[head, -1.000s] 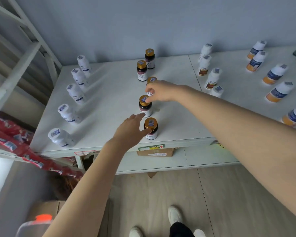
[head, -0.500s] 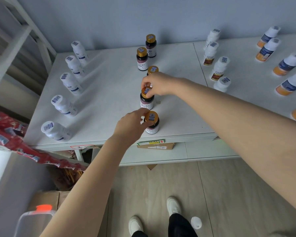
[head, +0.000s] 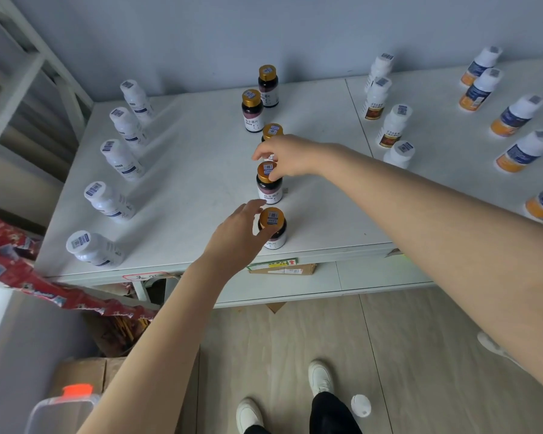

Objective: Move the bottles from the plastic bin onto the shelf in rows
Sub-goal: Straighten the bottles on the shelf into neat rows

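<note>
Five gold-capped bottles [head: 267,86] are lined up far to near down the middle of the white shelf [head: 182,189]. The second-nearest bottle [head: 269,187] is pinched at its cap by the right hand [head: 287,158], apparently to square it with the row. The nearest bottle [head: 273,230] is touched by the left hand [head: 235,238], fingers loose and parted, likely steadying it near the shelf's edge.

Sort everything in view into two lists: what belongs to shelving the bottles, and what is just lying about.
Belongs to the job: shelf; front bottle, by the left hand; second bottle, its cap pinched by the right hand; white bottles in rows; plastic bin.

Lying about: red packets; cardboard box under the shelf; white round thing on the floor.
</note>
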